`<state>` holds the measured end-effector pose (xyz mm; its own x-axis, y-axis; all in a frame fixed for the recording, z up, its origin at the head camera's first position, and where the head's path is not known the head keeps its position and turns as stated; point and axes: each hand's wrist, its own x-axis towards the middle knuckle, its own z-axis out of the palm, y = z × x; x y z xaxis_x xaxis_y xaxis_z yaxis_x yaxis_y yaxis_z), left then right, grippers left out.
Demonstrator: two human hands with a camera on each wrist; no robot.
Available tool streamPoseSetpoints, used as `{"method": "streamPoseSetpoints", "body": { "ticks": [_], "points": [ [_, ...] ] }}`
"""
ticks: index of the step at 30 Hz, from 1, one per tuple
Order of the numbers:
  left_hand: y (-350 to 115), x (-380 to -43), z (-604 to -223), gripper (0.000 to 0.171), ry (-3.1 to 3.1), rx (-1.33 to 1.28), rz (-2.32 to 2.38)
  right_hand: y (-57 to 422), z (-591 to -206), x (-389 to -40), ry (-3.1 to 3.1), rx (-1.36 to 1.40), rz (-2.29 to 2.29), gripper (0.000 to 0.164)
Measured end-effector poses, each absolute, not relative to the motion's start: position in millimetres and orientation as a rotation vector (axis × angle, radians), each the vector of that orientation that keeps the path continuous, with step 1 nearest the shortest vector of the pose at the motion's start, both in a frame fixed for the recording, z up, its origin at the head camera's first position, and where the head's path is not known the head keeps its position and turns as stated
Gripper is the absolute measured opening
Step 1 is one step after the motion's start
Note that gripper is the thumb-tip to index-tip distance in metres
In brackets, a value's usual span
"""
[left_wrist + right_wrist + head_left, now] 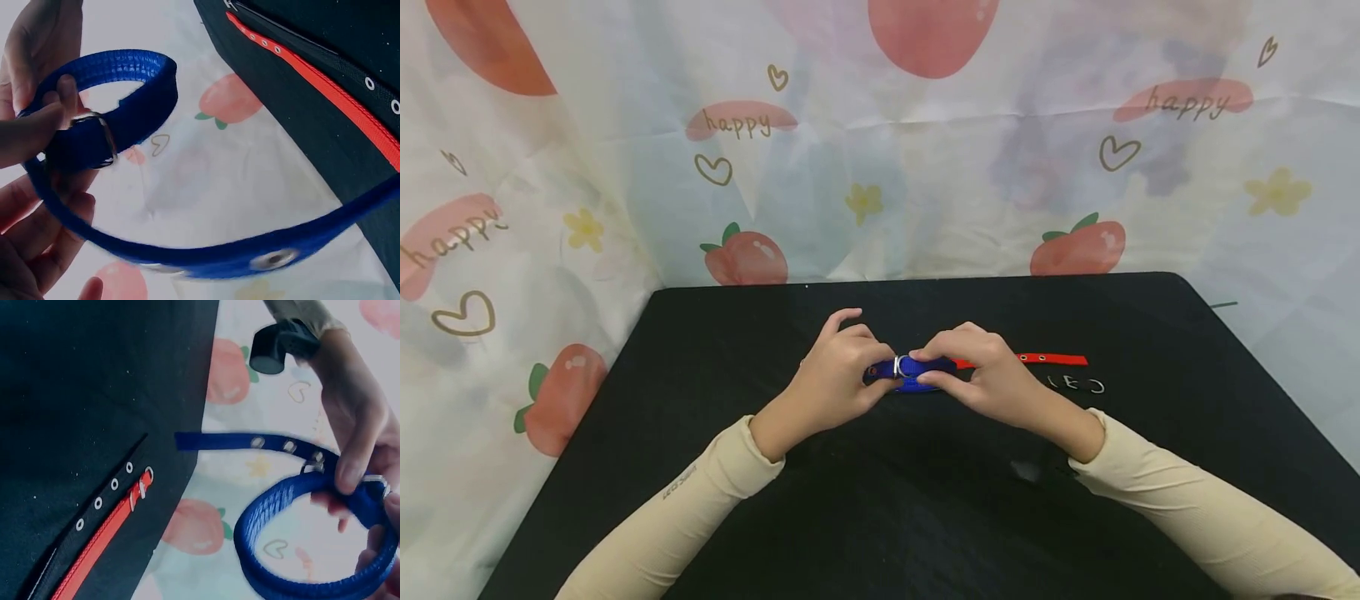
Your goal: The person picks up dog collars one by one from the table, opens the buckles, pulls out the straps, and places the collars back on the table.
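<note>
A blue pet collar (917,386) is held up between both hands over the black table. My left hand (842,375) pinches it on the left with thumb and fingers, the little finger raised. From the right, my right hand (992,375) pinches the band beside a silvery metal ring. In the left wrist view the collar (150,94) bends into a padded loop, with a metal buckle (107,139) by the fingertips. Its free end (219,441), with metal eyelets, sticks out past the loop in the right wrist view.
A red collar (106,540) with metal fittings lies flat on the black table (760,333), right of centre. Close alongside it is a black collar (89,514) with eyelets. Strawberry-printed white cloth (925,183) hangs behind and left of the table.
</note>
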<state>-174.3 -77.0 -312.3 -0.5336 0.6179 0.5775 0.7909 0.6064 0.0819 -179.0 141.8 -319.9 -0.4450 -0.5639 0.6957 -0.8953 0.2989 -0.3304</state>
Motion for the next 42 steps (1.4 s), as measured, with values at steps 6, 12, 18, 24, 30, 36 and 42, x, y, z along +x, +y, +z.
{"method": "streamPoseSetpoints", "body": {
  "ticks": [6,12,18,24,30,36,42],
  "points": [
    [-76.9,-178.0,-311.5,0.016,-2.314,-1.096,-0.44,143.9,-315.2,-180.0,-2.163,1.279,0.917,0.019],
    [-80.9,-178.5,-309.8,0.024,-2.332,-1.057,-0.477,154.8,-312.5,-182.7,-2.286,1.181,0.981,0.029],
    [-84.9,-177.3,-309.6,0.026,-2.366,-0.994,-0.528,166.1,-312.9,-189.1,-2.318,1.14,1.039,0.029],
    [-85.8,-176.5,-312.4,0.025,-2.366,-0.971,-0.54,171.8,-314.1,-190.0,-2.404,1.121,0.992,0.028],
    [-78.2,-176.7,-316.2,0.021,-2.329,-1.012,-0.472,162.1,-315.2,-186.2,-2.396,1.24,0.916,0.028],
    [-71.2,-174.7,-317.3,0.018,-2.299,-1.027,-0.412,148.5,-318.0,-182.3,-2.332,1.25,0.791,0.031],
    [-70.3,-172.2,-320.0,0.019,-2.256,-0.997,-0.405,149.2,-316.1,-180.7,-2.302,1.191,0.747,0.025]
  ]
}}
